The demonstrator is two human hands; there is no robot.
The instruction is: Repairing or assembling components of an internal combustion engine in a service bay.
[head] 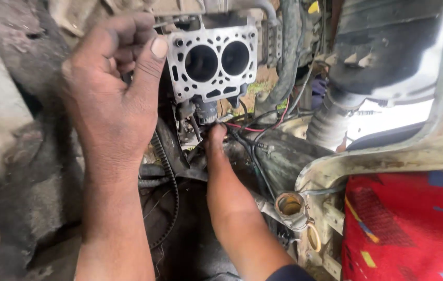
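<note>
— While the right hand (pixel 216 136) reached under the two-bore cylinder block (pixel 212 61), was its grip visible?
— No, fingers hidden among wires (pixel 252 127); couldn't tell.
— The left hand (pixel 115 73)?
— Curled at the block's left edge, clamping nothing visible.

2 hands (pixel 112 88) (pixel 215 136), 1 head gasket (pixel 212 62), 1 toothed belt (pixel 168 166), 1 red cloth (pixel 406 224).

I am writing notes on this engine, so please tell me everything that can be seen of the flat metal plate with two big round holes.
The plate is pale grey metal, roughly rectangular, with two large round bores side by side and many small holes and slots around them. It looks worn and a little dirty. It faces the camera, slightly tilted, at the top of the engine. The left hand grips at its left edge, thumb near the corner. The right hand reaches among wires just below it.
</note>
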